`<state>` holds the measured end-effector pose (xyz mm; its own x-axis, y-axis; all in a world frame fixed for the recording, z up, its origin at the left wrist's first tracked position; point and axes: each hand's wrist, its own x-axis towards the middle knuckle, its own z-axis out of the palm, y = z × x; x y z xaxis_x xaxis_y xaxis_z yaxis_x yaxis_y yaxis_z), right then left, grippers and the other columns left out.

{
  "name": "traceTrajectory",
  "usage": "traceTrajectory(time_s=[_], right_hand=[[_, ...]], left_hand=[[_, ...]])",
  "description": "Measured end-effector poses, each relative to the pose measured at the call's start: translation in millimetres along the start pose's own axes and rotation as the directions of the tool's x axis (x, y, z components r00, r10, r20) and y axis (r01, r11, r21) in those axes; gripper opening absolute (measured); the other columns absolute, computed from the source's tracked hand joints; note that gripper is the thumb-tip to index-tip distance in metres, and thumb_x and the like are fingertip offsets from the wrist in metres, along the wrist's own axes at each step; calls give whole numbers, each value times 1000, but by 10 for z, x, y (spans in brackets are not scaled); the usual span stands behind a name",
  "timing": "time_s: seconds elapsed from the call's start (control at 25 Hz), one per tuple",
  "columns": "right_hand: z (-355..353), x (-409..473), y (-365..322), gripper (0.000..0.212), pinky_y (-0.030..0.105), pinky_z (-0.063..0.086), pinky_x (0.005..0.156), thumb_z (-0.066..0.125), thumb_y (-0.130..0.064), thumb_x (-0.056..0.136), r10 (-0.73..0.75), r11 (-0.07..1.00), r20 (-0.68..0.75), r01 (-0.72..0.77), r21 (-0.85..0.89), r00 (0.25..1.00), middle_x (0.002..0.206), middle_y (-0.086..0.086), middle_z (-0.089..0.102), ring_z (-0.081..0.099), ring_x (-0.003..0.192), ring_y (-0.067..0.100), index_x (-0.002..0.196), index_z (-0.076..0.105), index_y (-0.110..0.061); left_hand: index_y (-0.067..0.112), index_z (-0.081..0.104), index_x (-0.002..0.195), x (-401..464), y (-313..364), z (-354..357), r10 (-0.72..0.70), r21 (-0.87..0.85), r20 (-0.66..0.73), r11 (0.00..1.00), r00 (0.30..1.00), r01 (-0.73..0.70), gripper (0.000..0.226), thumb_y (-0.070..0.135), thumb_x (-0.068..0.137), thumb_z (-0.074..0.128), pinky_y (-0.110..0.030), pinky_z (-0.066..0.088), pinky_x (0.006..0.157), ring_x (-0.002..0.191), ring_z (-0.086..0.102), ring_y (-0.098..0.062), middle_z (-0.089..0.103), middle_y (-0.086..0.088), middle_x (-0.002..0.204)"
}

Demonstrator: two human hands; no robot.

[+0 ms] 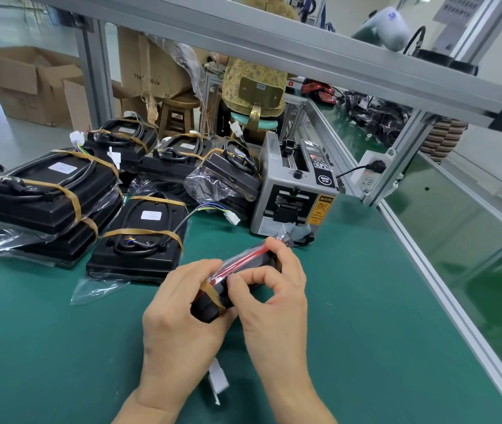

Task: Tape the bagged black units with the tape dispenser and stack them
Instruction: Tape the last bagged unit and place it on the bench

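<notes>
Workshop clutter around a green surface point(350, 301)

A grey metal frame point(274, 35) slants across the top of the frame, its posts at upper left and right. In the upper left, open cardboard boxes point(29, 84) sit on the pale floor, with a taller carton point(149, 68) just right of them. A wooden stool point(179, 116) stands near the upper middle, beside a seated person in a yellow patterned top point(252, 75). At the right, a white socket point(372, 172) on a frame post carries a black plug. Further back, a heap of black cables point(375, 114) and red items point(318, 88) lie on a green bench.
</notes>
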<state>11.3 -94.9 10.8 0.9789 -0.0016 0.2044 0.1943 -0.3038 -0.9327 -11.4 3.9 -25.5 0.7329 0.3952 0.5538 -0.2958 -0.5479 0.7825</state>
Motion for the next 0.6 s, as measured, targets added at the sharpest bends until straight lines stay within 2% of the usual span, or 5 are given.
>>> traceTrajectory(time_s=[0.12, 0.24, 0.32, 0.48, 0.6], right_hand=[[25, 0, 16, 15, 38, 21, 116, 73, -15, 75, -13, 1000, -21, 14, 25, 1000, 128, -39, 39, 25, 136, -7, 68, 67, -27], [38, 2, 48, 39, 38, 27, 114, 70, -6, 76, -6, 994, -61, 13, 112, 998, 129, -28, 47, 33, 132, -3, 100, 60, -34], [49, 10, 45, 44, 39, 29, 113, 70, -6, 79, 42, 981, -78, -26, 194, 996, 129, -25, 50, 36, 129, -4, 107, 57, -37], [93, -9, 47, 43, 42, 20, 116, 75, -19, 77, -25, 996, -62, 30, 86, 998, 129, -38, 40, 27, 134, -7, 108, 54, -39], [72, -30, 44, 55, 43, 13, 118, 73, -44, 62, -51, 999, 1, 51, 4, 999, 130, -47, 28, 21, 137, -9, 111, 49, -46]], left_hand=[[8, 68, 104, 5, 8, 3, 7, -1, 0, 1000, 1000, -7, 62, -10, 48, 85, -31, 49, 83, 93, 61, -14, 64, 5, 101], [11, 68, 105, -5, -1, 2, 3, -5, 6, 1000, 1000, -3, 62, -7, 49, 87, -27, 48, 83, 94, 60, -10, 62, 10, 102], [14, 67, 105, -10, -4, 2, -13, -9, 9, 1000, 1000, 13, 64, -5, 47, 89, -26, 48, 83, 94, 60, -10, 62, 11, 103], [14, 68, 104, 3, -7, 14, -4, -3, -16, 1000, 1000, 4, 61, -9, 50, 85, -29, 49, 82, 91, 60, -10, 63, 12, 102], [16, 68, 103, 14, -16, 22, -18, -2, -43, 1000, 999, 18, 59, -14, 54, 78, -32, 50, 81, 89, 63, -14, 64, 9, 100]])
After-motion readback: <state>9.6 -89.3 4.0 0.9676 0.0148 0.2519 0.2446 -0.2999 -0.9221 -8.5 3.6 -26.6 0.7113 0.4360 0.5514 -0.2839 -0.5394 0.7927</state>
